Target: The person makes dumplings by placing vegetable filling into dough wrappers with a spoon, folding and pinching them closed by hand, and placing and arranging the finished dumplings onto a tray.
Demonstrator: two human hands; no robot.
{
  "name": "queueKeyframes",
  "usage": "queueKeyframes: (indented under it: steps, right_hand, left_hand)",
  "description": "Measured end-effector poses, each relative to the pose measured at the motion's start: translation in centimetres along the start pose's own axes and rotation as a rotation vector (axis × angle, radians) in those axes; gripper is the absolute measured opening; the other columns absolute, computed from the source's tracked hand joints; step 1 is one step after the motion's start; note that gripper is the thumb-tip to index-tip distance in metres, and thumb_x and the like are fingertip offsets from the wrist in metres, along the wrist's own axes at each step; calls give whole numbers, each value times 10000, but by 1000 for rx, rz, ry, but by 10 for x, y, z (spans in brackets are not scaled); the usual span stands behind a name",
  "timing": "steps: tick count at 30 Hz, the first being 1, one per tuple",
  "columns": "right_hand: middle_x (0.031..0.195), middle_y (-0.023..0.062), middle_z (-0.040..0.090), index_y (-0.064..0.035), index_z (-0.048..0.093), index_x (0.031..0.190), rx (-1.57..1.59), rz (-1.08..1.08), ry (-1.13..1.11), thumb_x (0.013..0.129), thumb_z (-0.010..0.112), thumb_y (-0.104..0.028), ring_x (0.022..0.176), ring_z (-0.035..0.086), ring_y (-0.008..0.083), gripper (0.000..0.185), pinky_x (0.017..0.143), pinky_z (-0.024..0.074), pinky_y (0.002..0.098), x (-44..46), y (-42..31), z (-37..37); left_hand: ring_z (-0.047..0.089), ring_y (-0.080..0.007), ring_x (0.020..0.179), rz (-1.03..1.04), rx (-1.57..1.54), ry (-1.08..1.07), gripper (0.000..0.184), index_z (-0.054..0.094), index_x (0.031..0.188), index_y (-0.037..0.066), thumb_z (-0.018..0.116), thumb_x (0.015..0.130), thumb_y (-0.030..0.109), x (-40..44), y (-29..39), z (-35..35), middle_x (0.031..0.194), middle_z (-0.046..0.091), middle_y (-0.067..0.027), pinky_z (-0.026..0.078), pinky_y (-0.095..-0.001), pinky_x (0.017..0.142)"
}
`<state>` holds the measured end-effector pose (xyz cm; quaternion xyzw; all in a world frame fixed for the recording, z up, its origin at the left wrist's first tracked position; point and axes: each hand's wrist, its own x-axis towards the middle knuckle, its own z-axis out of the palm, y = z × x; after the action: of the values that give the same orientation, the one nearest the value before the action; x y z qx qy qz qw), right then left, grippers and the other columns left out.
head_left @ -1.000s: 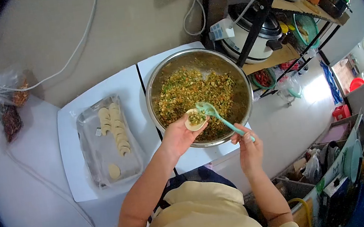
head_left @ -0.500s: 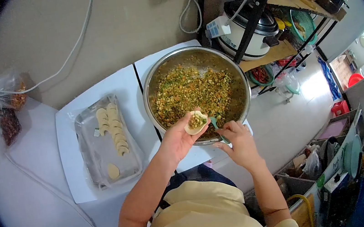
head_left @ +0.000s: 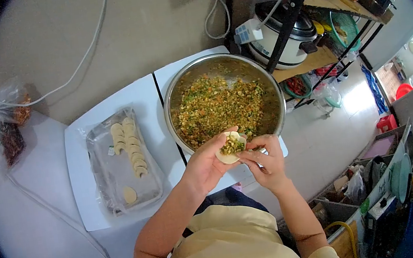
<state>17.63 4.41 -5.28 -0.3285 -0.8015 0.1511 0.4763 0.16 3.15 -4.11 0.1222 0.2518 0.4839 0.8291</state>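
Note:
A round dumpling wrapper (head_left: 224,157) lies across the fingers of my left hand (head_left: 203,167), which holds it over the near rim of a large metal bowl (head_left: 167,100). Chopped green and yellow filling (head_left: 231,145) is heaped in the wrapper's middle. My right hand (head_left: 268,167) meets the wrapper's right edge, thumb and fingers closed on it. The green spoon is not visible. Plenty of the same chopped filling (head_left: 216,104) spreads inside the bowl. To the left, a plastic-lined tray (head_left: 109,181) carries folded dumplings (head_left: 135,151) in two rows, plus one flat pale round (head_left: 130,194).
Bowl and tray stand on a white table (head_left: 81,145) against the wall. A black-framed shelf (head_left: 288,19) with a rice cooker (head_left: 279,44) rises behind right. Plastic bags of food (head_left: 9,139) sit far left. Crates of kitchenware (head_left: 342,205) line the lower right.
My right hand has moved left from the spoon at the bowl's rim to the wrapper's edge. The spoon has gone out of sight. My left hand has shifted slightly right with the filled wrapper.

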Motion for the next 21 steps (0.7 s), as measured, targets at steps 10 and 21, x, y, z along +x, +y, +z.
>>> queueKeyframes:
  steps: [10, 21]
  right_hand:
    - [857, 46, 555, -140, 685, 872, 61, 56, 48, 667, 732, -91, 795, 520, 242, 216, 662, 413, 346, 4, -5, 2]
    - [868, 71, 531, -83, 695, 927, 133, 134, 98, 689, 734, -69, 802, 513, 218, 242, 669, 425, 303, 12, -18, 0]
  left_hand:
    - [545, -222, 1100, 7, 73, 27, 413, 408, 1338, 32, 381, 990, 252, -9, 5, 12, 1242, 535, -122, 425, -405, 972]
    - [512, -129, 1113, 198, 659, -46, 603, 353, 1376, 12, 584, 825, -66, -22, 8, 21, 1233, 518, -66, 427, -268, 948]
